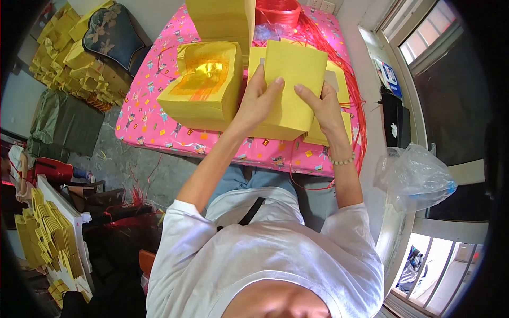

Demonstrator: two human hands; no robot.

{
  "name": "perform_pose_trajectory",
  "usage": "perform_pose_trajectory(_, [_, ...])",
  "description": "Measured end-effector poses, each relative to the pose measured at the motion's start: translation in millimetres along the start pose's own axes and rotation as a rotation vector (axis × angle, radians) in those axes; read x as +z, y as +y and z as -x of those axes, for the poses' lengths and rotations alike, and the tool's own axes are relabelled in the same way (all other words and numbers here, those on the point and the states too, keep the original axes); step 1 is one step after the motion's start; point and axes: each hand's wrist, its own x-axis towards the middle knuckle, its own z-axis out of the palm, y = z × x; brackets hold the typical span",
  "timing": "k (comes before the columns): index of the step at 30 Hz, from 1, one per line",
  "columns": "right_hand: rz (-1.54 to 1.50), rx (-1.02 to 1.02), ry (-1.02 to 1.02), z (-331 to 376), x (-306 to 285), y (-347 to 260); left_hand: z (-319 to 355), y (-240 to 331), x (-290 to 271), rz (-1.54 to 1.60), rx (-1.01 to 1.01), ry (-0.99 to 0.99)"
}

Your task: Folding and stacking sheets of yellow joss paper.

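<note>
Both my hands grip a thick stack of yellow paper (295, 61), tilted up above the pink table cover (139, 119). My left hand (261, 95) is closed on its left edge, with the thumb on the front face. On the right edge, my right hand (324, 106) is closed the same way, its thumb also on the front. The fingers behind the stack are hidden. To the left stands a yellow paper bundle (204, 114), with gold foil and orange print on its top. Behind it rises a taller yellow stack (225, 18). More yellow sheets (336, 79) lie behind my right hand.
Red plastic strips (356, 106) trail along the table's right side from a red basin (278, 11). A padded chair (114, 32) and a heap of yellow bundles (69, 58) are at the far left. A clear plastic bag (419, 177) hangs by the window on the right.
</note>
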Motion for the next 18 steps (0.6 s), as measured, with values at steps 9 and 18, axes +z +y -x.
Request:
perform_pose_trajectory(9, [-0.057, -0.004, -0.006, 19, 3, -1, 28, 3, -1, 0.006, -0.009, 0.036])
perform_pose_trajectory(18, [-0.087, -0.072, 0.135, 23, 8, 5, 43, -2, -5, -0.004, -0.074, 0.05])
